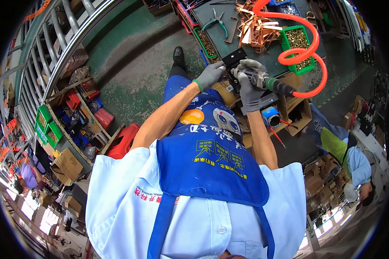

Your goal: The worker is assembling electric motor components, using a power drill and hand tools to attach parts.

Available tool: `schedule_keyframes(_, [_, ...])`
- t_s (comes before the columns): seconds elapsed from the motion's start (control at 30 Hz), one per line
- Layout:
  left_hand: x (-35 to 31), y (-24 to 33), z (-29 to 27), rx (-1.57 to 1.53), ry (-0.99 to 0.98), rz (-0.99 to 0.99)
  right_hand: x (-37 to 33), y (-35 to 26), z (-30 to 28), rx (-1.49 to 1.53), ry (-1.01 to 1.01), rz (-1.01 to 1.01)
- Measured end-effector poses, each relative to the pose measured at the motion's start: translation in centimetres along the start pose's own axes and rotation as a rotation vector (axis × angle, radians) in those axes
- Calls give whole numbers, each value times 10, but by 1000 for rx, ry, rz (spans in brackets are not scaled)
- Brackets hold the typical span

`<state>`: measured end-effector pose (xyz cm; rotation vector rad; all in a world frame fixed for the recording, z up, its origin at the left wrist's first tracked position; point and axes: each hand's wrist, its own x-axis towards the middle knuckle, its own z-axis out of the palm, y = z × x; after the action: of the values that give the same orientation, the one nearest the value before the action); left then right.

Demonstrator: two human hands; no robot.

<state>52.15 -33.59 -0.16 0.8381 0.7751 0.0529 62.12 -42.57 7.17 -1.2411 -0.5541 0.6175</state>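
Note:
My left hand (210, 75), in a grey glove, has its fingertips closed on the near-left edge of a black rectangular part (234, 57) at the workbench edge. My right hand (250, 91), gloved the same way, is wrapped round a silver air tool (260, 80) with a green collar, just right of the part. An orange coiled hose (320, 73) runs from the tool's black end up over the bench. The tool's tip, and whether it touches the part, are hidden by my right hand.
On the workbench (229, 47) lie copper strips (257, 26), green-handled pliers (216, 23) and green bins of small brass pieces (299, 43). Below the bench are a cardboard box (299, 108) and a blue cylindrical thing (271, 116). Another person (356, 166) is at the right.

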Motion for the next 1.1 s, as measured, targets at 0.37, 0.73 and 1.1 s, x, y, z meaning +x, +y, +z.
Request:
schedule_keyframes(0.37, [16,-21,-11,225,107,54,-9,4,-9,-245,-222,-60])
schedule_keyframes(0.73, [29,-26,-12,246,136,112,0,16,-10,-250,-180,-132])
schedule_keyframes(1.1, [29,-23,-10,374,167,173,2,15,-7,-242,-297,-116])
